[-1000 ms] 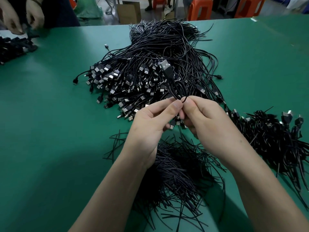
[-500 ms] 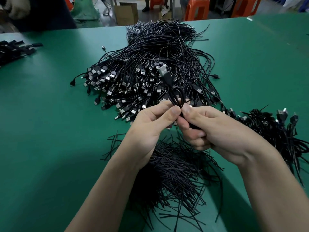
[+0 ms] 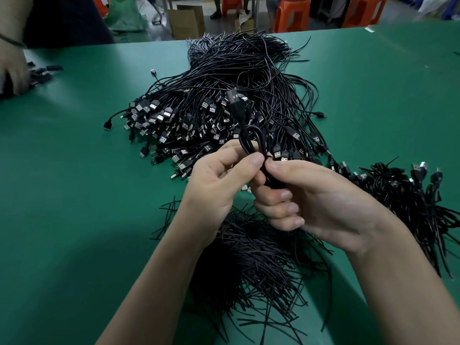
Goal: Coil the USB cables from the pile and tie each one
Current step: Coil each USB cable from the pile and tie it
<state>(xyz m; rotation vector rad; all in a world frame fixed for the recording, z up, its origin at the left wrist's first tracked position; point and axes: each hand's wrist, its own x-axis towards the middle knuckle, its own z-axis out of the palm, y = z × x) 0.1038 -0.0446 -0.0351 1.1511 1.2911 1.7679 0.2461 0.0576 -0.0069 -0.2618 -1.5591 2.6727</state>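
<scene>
Far left, cut by the frame edge and blurred: another person's hand on a few small dark bundles, too smeared to read. Under everything, a smooth matte green worktop.

In the middle, heaped on it: a big pile of USB cables. Thin glossy black cords fanning toward the far side, with boxy metal-tipped plugs crowded along the near-left edge.

Just near of that pile, held clear above the worktop: the left hand, pinching the coiled cable at its waist between thumb and fingers. Long axis of the coil roughly upright in the view, leaning slightly left. A narrow rounded loop above the fingertips, and above the loop the USB plug, pointing up and away with its silver mouth toward the far side. Lower half of the coil buried in the right hand, fingers curled round it, thumb tip beside the left hand's fingertips. Number of turns, and any tie on it, hidden in that grip.

Beneath both wrists, on the near side: a loose heap of black ties, short, straight and wiry, partly covered by the forearms.

To the right, running off the frame edge: a row of bundled cables, black, with plugs sticking up at the far end. Ties on them hard to pick out.

Beyond the far edge of the worktop, cropped at the top: a cardboard box and orange plastic stools.
</scene>
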